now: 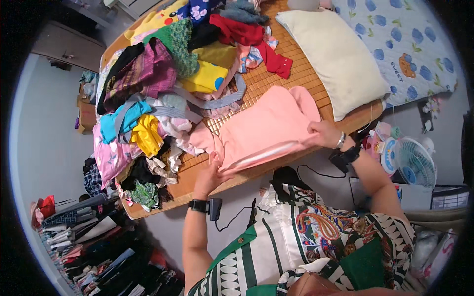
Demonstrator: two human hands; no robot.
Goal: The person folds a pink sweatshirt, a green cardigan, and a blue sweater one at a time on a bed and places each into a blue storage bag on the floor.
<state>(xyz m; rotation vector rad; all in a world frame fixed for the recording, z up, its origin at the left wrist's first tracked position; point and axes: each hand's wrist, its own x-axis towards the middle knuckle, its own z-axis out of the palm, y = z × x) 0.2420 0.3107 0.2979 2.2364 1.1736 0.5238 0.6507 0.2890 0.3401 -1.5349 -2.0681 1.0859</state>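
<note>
A pink garment (266, 128) lies spread on the woven bamboo mat of the bed, its open hem turned toward me. My left hand (209, 173) is closed on the near left corner of that hem. At the right end, my right hand (326, 134) grips the other corner, so the edge stretches between them and a pale inside shows. One sleeve, bunched up, rests beside my left hand. The kind of top cannot be made out for certain. Left of it, a yellow cloth (147, 135) and a grey strap (217, 102) lie in the heap of clothes.
A big pile of mixed clothes (143, 74) covers the bed's left side. A cream pillow (340, 59) lies at the right, by a blue-patterned quilt (410, 49). A fan (415, 162) stands on the right; folded clothes (84, 227) are stacked low on the left.
</note>
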